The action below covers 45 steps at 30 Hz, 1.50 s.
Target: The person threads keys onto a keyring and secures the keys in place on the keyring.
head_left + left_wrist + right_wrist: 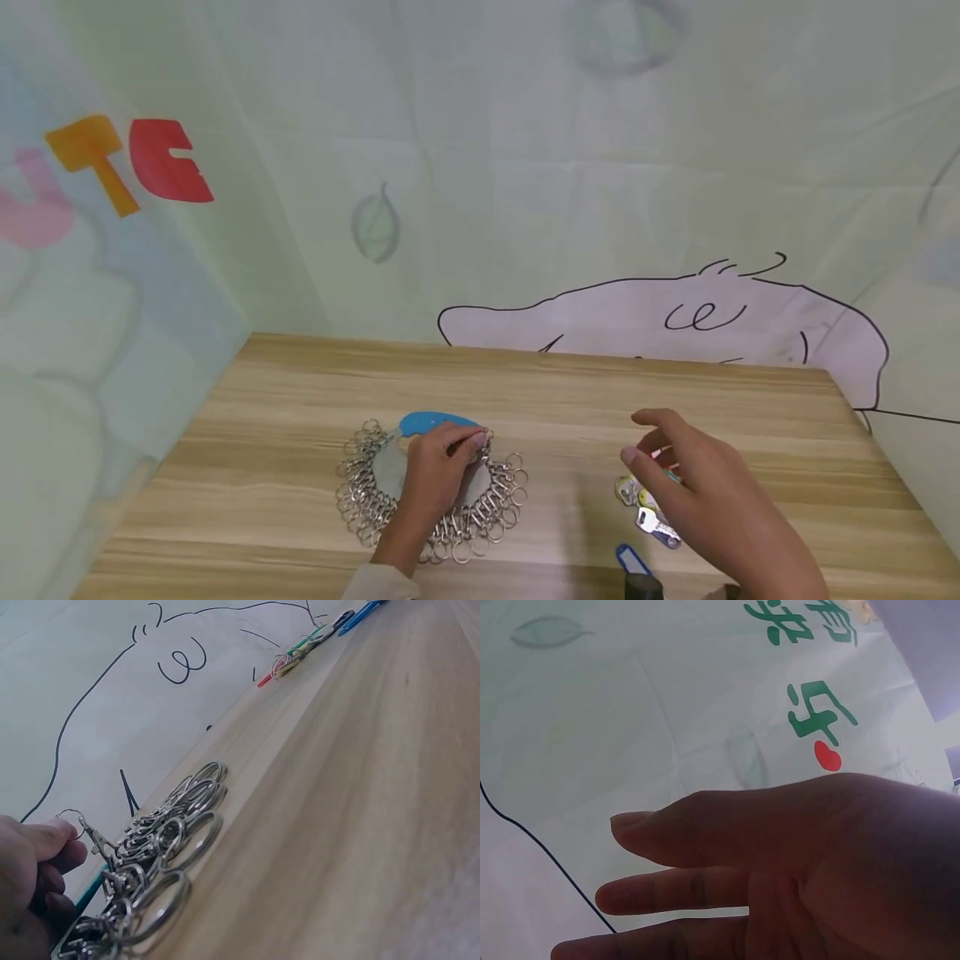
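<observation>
Pinching one metal ring (73, 811), our left hand (437, 468) is over a curved row of clasps (453, 525) on the wooden table (300, 396), beside a blue piece (431, 421). Our right hand (705, 487), fingers loosely extended, hovers near a key (656, 526); we note a blue-edged tag (632, 559) nearer us.

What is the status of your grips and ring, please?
Left grip pinching metal ring, linked to clasp. Right grip holding nothing, near silver key. No obstruction visible.
</observation>
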Each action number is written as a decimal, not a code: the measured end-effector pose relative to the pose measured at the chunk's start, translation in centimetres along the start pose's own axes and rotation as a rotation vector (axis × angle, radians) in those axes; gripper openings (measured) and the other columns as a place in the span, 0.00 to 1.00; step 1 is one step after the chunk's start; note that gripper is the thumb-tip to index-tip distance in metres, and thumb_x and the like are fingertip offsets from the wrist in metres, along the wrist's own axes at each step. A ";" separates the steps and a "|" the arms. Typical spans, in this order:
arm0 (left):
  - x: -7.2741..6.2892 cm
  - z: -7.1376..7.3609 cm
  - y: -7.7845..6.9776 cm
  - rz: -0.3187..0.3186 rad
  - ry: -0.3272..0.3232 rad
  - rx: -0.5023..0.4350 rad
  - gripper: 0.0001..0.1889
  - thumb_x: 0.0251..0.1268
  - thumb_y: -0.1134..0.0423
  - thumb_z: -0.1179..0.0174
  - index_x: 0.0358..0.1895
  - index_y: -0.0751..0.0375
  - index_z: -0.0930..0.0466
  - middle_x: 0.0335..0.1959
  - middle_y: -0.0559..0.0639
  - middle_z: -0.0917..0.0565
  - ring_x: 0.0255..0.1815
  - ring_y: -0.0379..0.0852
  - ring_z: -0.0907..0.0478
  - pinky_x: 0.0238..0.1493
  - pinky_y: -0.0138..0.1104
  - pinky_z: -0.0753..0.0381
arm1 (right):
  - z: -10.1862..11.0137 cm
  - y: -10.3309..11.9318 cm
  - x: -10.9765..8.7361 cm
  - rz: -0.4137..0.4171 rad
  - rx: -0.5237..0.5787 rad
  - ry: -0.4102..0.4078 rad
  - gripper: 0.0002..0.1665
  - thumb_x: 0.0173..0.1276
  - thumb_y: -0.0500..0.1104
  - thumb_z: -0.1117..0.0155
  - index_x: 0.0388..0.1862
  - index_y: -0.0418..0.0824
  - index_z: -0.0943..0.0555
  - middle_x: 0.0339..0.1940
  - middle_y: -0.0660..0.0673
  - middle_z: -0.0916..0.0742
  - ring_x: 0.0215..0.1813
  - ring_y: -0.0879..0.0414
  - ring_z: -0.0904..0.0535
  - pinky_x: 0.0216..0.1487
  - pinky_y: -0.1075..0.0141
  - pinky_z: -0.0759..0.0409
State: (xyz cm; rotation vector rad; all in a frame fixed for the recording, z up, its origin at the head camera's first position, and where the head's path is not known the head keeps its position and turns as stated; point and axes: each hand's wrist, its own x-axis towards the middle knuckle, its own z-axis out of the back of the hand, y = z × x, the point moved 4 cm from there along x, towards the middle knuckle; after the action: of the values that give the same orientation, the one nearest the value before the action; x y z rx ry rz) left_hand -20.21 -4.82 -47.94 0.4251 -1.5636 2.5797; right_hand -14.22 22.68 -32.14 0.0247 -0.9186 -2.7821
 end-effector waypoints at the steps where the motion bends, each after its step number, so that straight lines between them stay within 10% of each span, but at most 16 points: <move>1: 0.0 -0.1 0.0 0.000 -0.003 -0.004 0.05 0.65 0.63 0.32 0.41 0.55 0.09 0.36 0.39 0.16 0.41 0.39 0.18 0.45 0.35 0.18 | 0.0 0.0 0.0 -0.002 -0.002 0.000 0.25 0.77 0.54 0.41 0.65 0.42 0.26 0.45 0.51 0.16 0.43 0.58 0.19 0.45 0.53 0.21; 13: -0.2 -1.3 -0.2 -0.007 -0.037 -0.094 0.05 0.62 0.69 0.30 0.38 0.56 0.13 0.28 0.38 0.17 0.26 0.39 0.22 0.27 0.31 0.20 | 0.5 0.1 -0.6 -0.015 -0.012 -0.016 0.24 0.77 0.53 0.41 0.65 0.42 0.26 0.44 0.53 0.15 0.46 0.55 0.18 0.47 0.51 0.21; 24: -0.7 -1.2 0.0 0.030 -0.004 -0.097 0.04 0.63 0.69 0.30 0.38 0.58 0.13 0.28 0.39 0.16 0.26 0.39 0.22 0.27 0.31 0.20 | 3.2 -0.4 1.2 0.261 -0.084 -0.351 0.09 0.69 0.32 0.35 0.45 0.42 0.16 0.33 0.56 0.15 0.34 0.62 0.21 0.33 0.71 0.25; 45: 0.0 -0.3 0.1 0.016 -0.032 -0.136 0.04 0.61 0.68 0.29 0.37 0.59 0.13 0.28 0.40 0.16 0.27 0.40 0.21 0.30 0.33 0.20 | -3.4 -9.0 4.9 0.044 -0.069 0.169 0.04 0.63 0.31 0.31 0.32 0.39 0.17 0.27 0.53 0.17 0.31 0.57 0.22 0.34 0.61 0.22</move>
State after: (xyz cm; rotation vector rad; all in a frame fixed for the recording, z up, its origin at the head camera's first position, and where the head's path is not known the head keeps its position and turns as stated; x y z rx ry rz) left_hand -20.29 -4.61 -48.16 0.4442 -1.7469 2.4700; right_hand -20.47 26.70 -39.97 0.2221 -0.7716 -2.7194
